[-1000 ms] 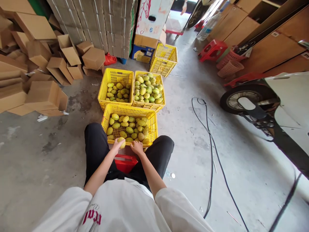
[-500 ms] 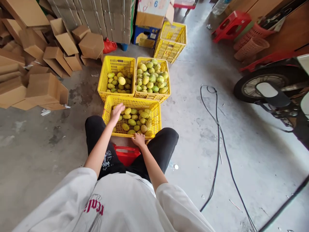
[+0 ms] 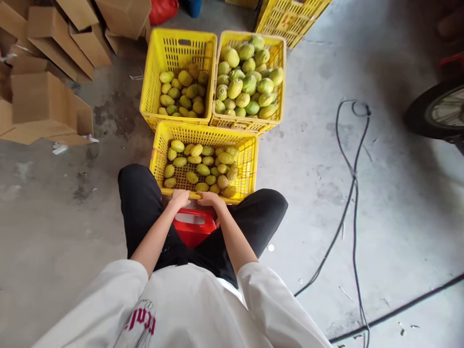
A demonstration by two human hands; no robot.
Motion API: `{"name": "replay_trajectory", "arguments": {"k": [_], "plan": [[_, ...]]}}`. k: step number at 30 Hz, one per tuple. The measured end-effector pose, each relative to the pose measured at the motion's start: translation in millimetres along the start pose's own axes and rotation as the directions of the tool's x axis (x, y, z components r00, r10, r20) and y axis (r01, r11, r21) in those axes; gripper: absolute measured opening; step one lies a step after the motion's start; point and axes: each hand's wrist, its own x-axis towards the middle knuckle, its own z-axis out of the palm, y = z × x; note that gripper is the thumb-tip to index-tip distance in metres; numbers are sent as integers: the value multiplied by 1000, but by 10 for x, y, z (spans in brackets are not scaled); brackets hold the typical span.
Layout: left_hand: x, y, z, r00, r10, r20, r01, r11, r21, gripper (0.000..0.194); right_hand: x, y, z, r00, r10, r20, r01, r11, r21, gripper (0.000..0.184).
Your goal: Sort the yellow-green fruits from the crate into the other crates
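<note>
A yellow plastic crate (image 3: 250, 166) stands between my knees, holding a loose layer of oval yellow-green fruits (image 3: 203, 169). Its near rim is under both my hands. My left hand (image 3: 180, 197) has its fingers hooked over that rim, left of centre, with no fruit showing in it. Close beside it, my right hand (image 3: 210, 198) grips the same rim, its fingertips partly hidden. Behind stand two more yellow crates: the left crate (image 3: 148, 92) is partly filled with similar fruits, and the right crate (image 3: 280, 96) is heaped with larger-looking green-yellow ones.
A red plastic stool (image 3: 195, 234) is under me, between my legs. Open cardboard boxes (image 3: 47, 101) pile up on the left. Another yellow crate (image 3: 290, 21) stands at the back. A looped black cable (image 3: 353, 179) lies on the floor at right, near a wheel (image 3: 442, 108).
My left hand held a fruit, then released it, and the fruit was over the back left crate. Now that hand is back on the near rim. The view has tilted down.
</note>
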Motion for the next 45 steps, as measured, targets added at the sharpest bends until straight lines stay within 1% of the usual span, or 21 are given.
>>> {"name": "replay_trajectory", "arguments": {"k": [2,3,4,6,7,9,11,14,18,21,23,25,27,29,33,35,37,39,42,43,45], "plan": [[-36,21,-46,997,6,83,-15,994,104,42,46,76,-108,993,-54,104,44,994,100,86],[-42,40,-73,993,5,122,-22,990,136,47,70,123,-159,987,-82,141,60,986,155,89],[-36,64,-104,986,5,165,-33,986,164,51,99,175,-207,981,-105,164,71,977,202,85],[7,125,-159,967,6,254,-61,977,206,61,188,282,-295,978,-121,171,70,957,280,65],[38,159,-177,957,10,291,-77,972,222,67,252,335,-335,982,-108,156,55,950,308,56],[96,221,-182,939,28,343,-121,960,253,72,423,429,-415,995,-32,96,-2,943,332,51],[126,264,-150,931,68,358,-175,945,275,66,635,501,-499,996,89,-4,-83,942,324,51],[110,284,-86,926,124,356,-243,919,312,56,969,567,-631,961,219,-171,-159,938,310,57],[54,291,-31,921,158,357,-278,907,315,57,1378,605,-742,930,224,-293,-137,947,289,66],[27,317,2,911,162,380,-296,898,327,57,1647,642,-731,908,210,-363,-133,965,224,69],[13,337,20,901,162,401,-305,895,324,60,1792,692,-699,902,206,-380,-144,972,185,74],[0,353,27,894,163,417,-311,896,318,62,1894,761,-671,912,175,-372,-129,981,145,75],[-11,364,21,892,163,422,-314,895,316,61,1955,827,-660,923,126,-364,-92,990,109,74],[-19,372,9,892,162,421,-312,896,315,59,1988,856,-668,933,122,-339,-92,990,103,72],[-16,385,2,888,171,427,-318,899,301,57,2023,747,-702,930,262,-259,-237,963,127,78],[-4,390,13,884,175,434,-325,897,300,56,2017,657,-700,922,312,-231,-278,946,168,83],[16,384,24,876,170,451,-328,897,297,56,1981,601,-672,924,311,-221,-259,937,234,82],[53,356,24,863,154,481,-313,911,269,65,1919,600,-622,926,291,-241,-220,934,282,75],[176,268,-1,840,119,530,-225,965,139,93,1821,686,-541,914,291,-282,-205,932,298,76],[247,231,-12,839,98,535,-169,982,85,96,1797,726,-522,913,287,-289,-200,934,296,78],[442,164,-33,870,4,494,-15,1000,18,85,1772,802,-507,921,251,-298,-164,943,289,82]]}}
